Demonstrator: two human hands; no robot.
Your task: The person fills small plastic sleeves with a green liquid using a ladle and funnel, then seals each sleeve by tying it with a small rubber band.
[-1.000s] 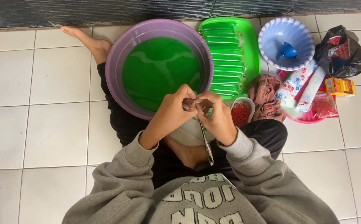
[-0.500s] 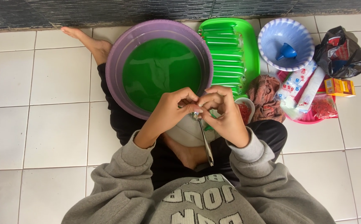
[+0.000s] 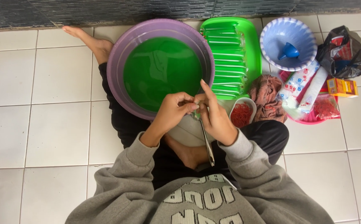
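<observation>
Filling the upper middle of the frame is a big purple bowl (image 3: 116, 62) of green liquid, with a green tray (image 3: 253, 45) just right of it. Below the bowl, the left hand (image 3: 172, 112) and right hand (image 3: 215, 118) meet, fingers pinched together on a thin clear tube (image 3: 207, 143). It hangs down at the center.

Purple basin (image 3: 118, 62) – smooth plastic w/ glossy green liquid (image 3: 161, 76). Green tray (image 3: 253, 45) glossy plastic; tubes (image 3: 226, 58) in it clear, shiny film. Brownish rag (image 3: 267, 97) – soft, matt cloth. Black bag (image 3: 346, 54) crinkly, shiny plastic. Floor tiles (image 3: 35, 124) glazed, smooth. Sweatshirt (image 3: 118, 195) matt grey fleece.
</observation>
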